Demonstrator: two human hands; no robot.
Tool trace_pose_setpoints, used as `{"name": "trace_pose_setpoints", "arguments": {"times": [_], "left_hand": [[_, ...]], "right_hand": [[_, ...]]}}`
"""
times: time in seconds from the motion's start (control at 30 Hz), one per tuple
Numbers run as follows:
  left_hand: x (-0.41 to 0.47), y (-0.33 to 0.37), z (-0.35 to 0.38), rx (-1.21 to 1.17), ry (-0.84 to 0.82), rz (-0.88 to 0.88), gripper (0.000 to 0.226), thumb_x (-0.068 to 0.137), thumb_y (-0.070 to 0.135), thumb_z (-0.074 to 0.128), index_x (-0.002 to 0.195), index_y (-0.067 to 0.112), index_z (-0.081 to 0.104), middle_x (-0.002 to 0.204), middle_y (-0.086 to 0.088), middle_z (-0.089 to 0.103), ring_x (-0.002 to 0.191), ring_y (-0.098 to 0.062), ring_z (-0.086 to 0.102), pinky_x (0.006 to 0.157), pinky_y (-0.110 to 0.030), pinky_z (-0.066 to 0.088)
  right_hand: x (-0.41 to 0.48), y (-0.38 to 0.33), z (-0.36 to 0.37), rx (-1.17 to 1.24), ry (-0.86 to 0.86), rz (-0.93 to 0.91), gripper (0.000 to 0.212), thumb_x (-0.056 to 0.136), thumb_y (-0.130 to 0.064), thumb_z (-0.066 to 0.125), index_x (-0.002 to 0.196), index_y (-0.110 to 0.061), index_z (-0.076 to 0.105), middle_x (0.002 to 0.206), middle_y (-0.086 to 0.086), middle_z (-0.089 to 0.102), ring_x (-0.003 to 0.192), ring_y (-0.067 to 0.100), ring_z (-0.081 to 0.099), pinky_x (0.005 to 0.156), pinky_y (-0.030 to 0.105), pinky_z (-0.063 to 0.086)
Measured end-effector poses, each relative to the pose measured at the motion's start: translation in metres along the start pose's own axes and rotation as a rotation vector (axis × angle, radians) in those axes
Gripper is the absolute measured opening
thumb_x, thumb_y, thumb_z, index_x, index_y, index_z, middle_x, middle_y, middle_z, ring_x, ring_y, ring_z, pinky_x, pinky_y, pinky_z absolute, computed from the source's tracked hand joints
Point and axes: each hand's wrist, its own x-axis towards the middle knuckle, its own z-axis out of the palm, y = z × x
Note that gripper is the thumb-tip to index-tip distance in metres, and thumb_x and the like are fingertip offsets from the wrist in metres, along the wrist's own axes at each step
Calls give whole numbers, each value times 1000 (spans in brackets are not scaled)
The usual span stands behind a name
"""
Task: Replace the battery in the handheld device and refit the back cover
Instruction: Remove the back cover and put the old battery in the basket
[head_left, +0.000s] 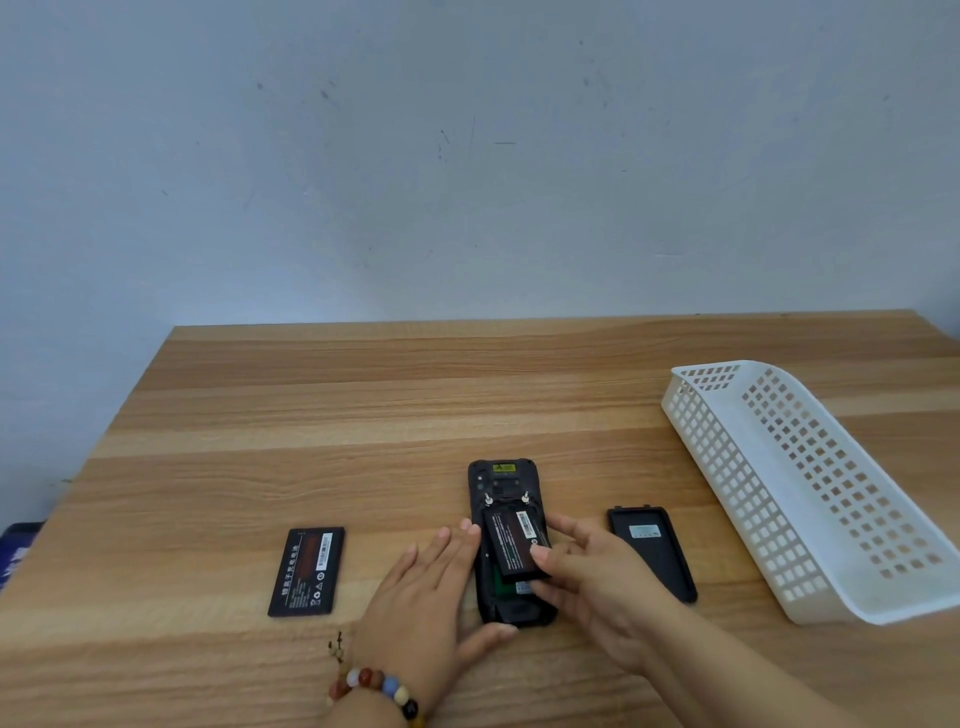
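A black handheld device lies face down on the wooden table, its back open. A black battery sits tilted in the open bay, its near end raised. My right hand grips that battery with thumb and fingers. My left hand lies flat against the device's left side, thumb at its near end. A second black battery rests on the table to the left. The black back cover lies inside-up to the right of the device.
A white perforated plastic basket stands at the right of the table. The wall runs behind the table's far edge. A dark blue object shows past the table's left edge.
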Motion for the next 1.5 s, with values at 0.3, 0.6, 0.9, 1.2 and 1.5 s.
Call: {"name": "trace_pose_setpoints", "arguments": {"times": [0.3,0.6,0.9,1.2,1.5], "left_hand": [[0,-1,2,17,22,6,86,75,79,11,132,20,38,130,7,53,116,-8,51,97,-25,25],[0,0,1,37,28,11,83,76,79,12,123,21,47,121,6,61,112,-9,55,95,-26,26],[-1,0,0,33,7,1,83,76,79,12,128,21,40,123,6,60,113,-8,54,96,-25,26],[0,-2,1,-2,-45,0,88,75,81,13,134,19,36,128,6,55,113,-10,54,103,-20,12],[2,-2,4,-65,-47,25,89,73,82,18,141,24,23,131,7,52,118,-5,45,104,-11,3]], "right_hand": [[-13,-7,-6,47,-165,-170,34,81,11,59,110,-6,61,96,14,71,87,23,70,71,29,58],[-14,-5,2,-266,-53,-428,23,75,11,66,81,-11,68,75,-2,74,74,5,69,67,17,54],[-13,-3,0,-197,-40,-442,23,75,12,65,79,-10,66,76,-1,74,75,8,68,69,20,55],[-43,-40,-31,-32,-67,-524,33,51,-10,88,80,-14,72,84,6,76,81,13,70,67,18,55],[-50,-156,-148,106,293,-477,19,70,-2,71,85,-8,60,62,5,73,55,10,70,54,20,58]]}}
